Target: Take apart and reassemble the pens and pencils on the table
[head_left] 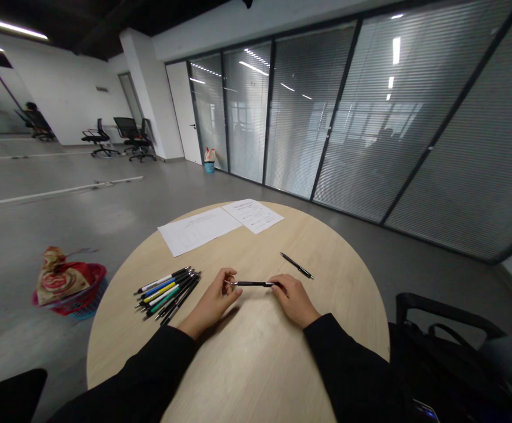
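Observation:
A black pen (253, 284) lies level between my two hands, just above the table's middle. My left hand (218, 297) pinches its left end, where a pale tip shows between the fingers. The fingers of my right hand (293, 298) are closed on the right end. Beyond my right hand, another black pen (297, 265) rests slantwise on the wood. To the left of my left hand is a pile of pens (167, 292) in black, white, blue, yellow and green, mostly pointing the same way.
Two printed sheets (200, 229) lie at the far side of the round table (326, 247). A basket (99, 276) holding a paper bag stands on the floor at left. A black chair (445, 311) is close on the right. Glass partitions run behind.

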`<state>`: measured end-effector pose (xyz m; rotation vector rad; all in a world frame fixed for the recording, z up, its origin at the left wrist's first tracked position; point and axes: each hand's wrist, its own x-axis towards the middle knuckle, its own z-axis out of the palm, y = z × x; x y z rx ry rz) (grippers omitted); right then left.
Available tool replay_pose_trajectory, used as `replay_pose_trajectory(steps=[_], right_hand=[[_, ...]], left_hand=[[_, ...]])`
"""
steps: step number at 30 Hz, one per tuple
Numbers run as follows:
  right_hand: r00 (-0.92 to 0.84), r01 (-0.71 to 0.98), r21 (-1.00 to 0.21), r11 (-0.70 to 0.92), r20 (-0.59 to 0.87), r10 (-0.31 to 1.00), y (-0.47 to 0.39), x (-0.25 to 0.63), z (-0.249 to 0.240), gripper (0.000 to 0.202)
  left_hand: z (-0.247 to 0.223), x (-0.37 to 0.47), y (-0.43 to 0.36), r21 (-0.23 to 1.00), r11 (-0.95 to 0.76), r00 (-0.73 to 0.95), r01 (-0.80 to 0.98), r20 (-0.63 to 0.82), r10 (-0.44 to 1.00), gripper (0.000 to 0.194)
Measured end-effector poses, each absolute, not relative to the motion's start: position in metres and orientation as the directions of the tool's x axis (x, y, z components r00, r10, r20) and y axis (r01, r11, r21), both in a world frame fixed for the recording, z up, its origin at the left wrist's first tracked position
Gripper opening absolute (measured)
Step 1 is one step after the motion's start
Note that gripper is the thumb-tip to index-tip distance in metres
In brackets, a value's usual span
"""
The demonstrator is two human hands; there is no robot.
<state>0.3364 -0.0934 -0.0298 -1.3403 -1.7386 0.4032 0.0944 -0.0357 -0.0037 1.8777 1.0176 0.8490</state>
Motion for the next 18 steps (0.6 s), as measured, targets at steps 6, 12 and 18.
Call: replay_pose_trajectory(steps=[6, 12, 18], right_hand=[[-0.033, 0.612, -0.699, 0.371, 0.446, 0.894, -0.0928, 0.3374, -0.0307, 0.018], [-0.034, 0.611, -0.698, 0.373, 0.448, 0.893, -0.0929, 0.337, -0.0297, 0.018], [-0.029, 0.613, -0.697, 0.372, 0.451, 0.892, -0.0935, 0.3373, -0.0301, 0.017]], left_hand=[[-0.0019, 0.0937, -0.032, 0.862, -0.285, 0.413, 0.419, 0.099, 0.905, 0.054], [-0.0009, 0.0935, -0.0329, 0.872, -0.316, 0.472, 0.373, 0.114, 0.874, 0.044], [0.0039, 0.0941, -0.0385, 0.902, -0.326, 0.457, 0.283, 0.172, 0.873, 0.033]])
